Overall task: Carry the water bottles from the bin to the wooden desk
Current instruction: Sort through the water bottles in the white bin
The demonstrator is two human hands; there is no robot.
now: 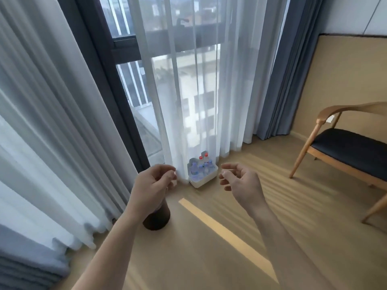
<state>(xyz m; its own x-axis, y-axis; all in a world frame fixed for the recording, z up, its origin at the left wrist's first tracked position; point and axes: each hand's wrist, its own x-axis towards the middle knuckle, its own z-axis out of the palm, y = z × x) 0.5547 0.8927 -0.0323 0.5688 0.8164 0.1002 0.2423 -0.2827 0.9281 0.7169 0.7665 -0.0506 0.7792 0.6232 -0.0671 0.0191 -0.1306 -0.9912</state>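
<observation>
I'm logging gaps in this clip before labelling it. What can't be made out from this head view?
Head view only.
Too small and overlapping to count: water bottles in the white bin.
Outside the frame: wooden desk.
Partly hidden behind the left hand: dark round object on the floor, identity unclear.
Cut off by the right edge: chair.

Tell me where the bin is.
Head view, centre: the white bin sits on the floor by the sheer curtain, seen between the left hand and right hand.

Bottles (201, 166) in bin (204, 181), left of chair (343, 151).
</observation>
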